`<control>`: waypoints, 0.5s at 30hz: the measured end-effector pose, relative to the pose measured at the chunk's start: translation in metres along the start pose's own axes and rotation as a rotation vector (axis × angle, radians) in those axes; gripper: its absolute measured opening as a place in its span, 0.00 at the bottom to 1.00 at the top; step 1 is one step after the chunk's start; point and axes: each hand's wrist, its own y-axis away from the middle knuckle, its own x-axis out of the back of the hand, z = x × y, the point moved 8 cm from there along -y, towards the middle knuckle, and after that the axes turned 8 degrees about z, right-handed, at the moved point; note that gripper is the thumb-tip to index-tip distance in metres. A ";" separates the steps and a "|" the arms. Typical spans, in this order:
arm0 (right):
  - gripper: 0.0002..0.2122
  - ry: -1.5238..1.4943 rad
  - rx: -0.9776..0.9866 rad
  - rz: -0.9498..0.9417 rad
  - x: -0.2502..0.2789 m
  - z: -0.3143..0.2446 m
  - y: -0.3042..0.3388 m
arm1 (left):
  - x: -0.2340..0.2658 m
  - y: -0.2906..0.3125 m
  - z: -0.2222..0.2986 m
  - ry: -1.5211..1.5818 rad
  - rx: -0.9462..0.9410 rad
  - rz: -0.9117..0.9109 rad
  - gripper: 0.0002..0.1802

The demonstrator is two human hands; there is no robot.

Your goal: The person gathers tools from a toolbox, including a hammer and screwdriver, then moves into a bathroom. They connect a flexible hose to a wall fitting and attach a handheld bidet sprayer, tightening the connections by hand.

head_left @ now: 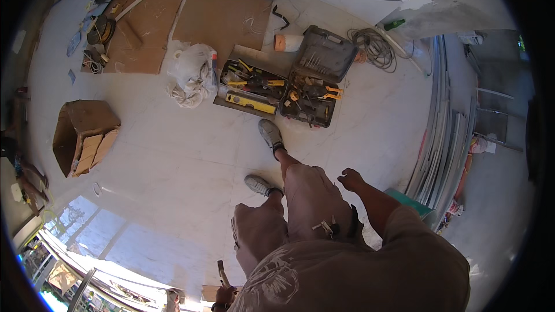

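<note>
At the lower edge, my left hand (224,294) is closed round a short tool with a dark end and a pale shaft (223,278); its exact kind is too small to make out. My right hand (350,179) hangs in the air beside my right knee, fingers loosely apart, with nothing visible in it. Ahead of my shoes on the floor is an open tool case (306,117) with a drill and orange-handled tools, its lid (328,55) tipped back. Touching it on the left, a tool tray (245,63) contains yellow-handled tools and a yellow spirit level (251,102).
A white plastic bag (193,72) lies left of the tray. Farther left stands an open cardboard box (87,137). Cardboard sheets (222,20) cover the far floor. A coiled cable (374,49) lies beyond the case; long metal profiles (440,138) line the right side.
</note>
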 end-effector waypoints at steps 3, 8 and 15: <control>0.26 -0.014 -0.038 0.001 0.002 0.038 0.056 | -0.019 0.001 -0.019 -0.150 -0.217 0.080 0.10; 0.25 -0.139 -0.042 0.061 0.013 0.066 0.120 | 0.013 -0.007 -0.014 0.282 0.201 0.116 0.11; 0.25 -0.185 -0.023 0.093 0.015 0.075 0.162 | 0.080 0.002 0.045 0.654 0.369 0.256 0.11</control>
